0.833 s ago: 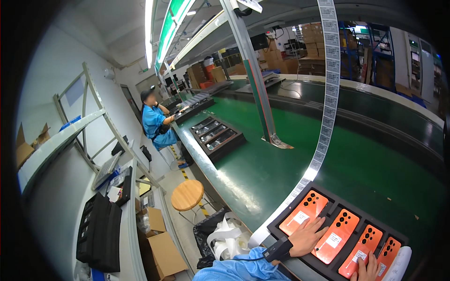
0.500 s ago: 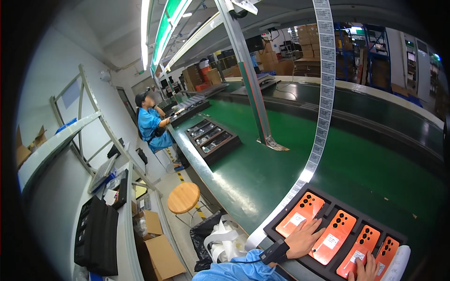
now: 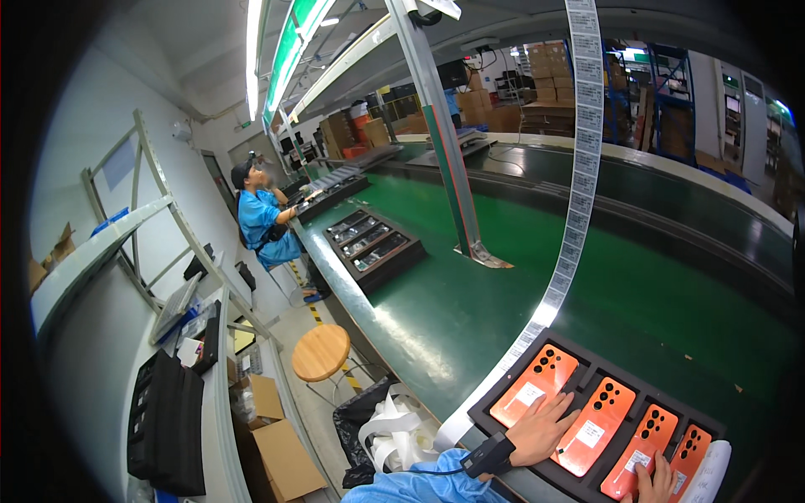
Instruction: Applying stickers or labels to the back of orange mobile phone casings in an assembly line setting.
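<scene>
Several orange phones point(image 3: 596, 429) lie back up in the slots of a black foam tray point(image 3: 479, 411), each with a cluster of camera lenses at its top. White labels show on their backs. My left hand point(image 3: 541, 432), a dark band around its wrist, is spread flat between the leftmost phone point(image 3: 537, 381) and the one beside it, its fingers apart. Farther right, my right hand point(image 3: 656, 484) rests its fingertips near the label on the third phone point(image 3: 641, 448). Its fingers are apart, and the frame's lower edge cuts it off.
A long strip of printed labels point(image 3: 579, 201) hangs from above and curves down beside the tray. A rolled white sheet point(image 3: 715, 469) lies at the tray's right end. Farther along the green bench stand a metal post point(image 3: 444, 142) and another phone tray point(image 3: 377, 267). A co-worker point(image 3: 262, 220) sits beyond a stool point(image 3: 321, 351).
The view has shifted slightly, and the surroundings sit a little farther left. Both my hands hold nearly the same places on the phones. The co-worker's head is tilted up more.
</scene>
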A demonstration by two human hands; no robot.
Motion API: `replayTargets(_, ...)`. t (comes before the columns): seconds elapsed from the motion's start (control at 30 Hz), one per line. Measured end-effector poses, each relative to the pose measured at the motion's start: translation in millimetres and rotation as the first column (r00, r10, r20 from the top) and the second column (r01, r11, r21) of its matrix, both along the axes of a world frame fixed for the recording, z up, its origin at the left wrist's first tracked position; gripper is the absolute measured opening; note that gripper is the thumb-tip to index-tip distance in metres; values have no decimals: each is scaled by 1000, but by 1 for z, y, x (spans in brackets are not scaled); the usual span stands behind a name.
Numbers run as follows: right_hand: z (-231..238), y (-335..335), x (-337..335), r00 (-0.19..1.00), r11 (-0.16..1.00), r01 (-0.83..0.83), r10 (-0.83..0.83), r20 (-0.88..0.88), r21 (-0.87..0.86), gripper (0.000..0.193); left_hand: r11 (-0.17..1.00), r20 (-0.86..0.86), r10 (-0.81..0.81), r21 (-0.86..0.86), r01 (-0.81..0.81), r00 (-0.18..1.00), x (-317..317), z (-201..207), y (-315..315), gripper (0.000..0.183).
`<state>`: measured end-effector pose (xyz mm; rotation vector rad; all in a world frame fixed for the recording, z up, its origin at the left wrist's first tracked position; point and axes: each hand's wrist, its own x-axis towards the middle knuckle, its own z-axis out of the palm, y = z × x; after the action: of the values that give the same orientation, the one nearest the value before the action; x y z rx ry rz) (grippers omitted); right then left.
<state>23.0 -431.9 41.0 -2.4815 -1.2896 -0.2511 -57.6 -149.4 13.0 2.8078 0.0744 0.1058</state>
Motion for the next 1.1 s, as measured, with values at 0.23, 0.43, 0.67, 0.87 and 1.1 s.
replayTargets(0.23, 1, -1, -1, 999, 1000, 23, -24, -34, -14, 39, 1000, 32, -9, 10, 8, 999, 0, -3, 0, 55)
replayTargets(0.43, 5, 5, -2, 995, 998, 64, -63, -71, 10, 32, 999, 40, -10, 34, 8, 999, -2, -4, 1, 54)
replayTargets(0.67, 14, 5, -7, 993, 993, 115, -115, -29, 5, 38, 993, 107, -95, 76, 87, 990, 0, -1, 3, 53)
replayTargets(0.87, -11, 0, 7, 996, 994, 15, -6, -86, 105, 44, 984, 239, -150, -62, 170, 959, -8, 13, 8, 47)
replayTargets(1.1, -50, 4, 5, 991, 960, 130, -134, 1, 247, 38, 934, 43, -356, -18, 357, 933, -7, 42, 21, 54)
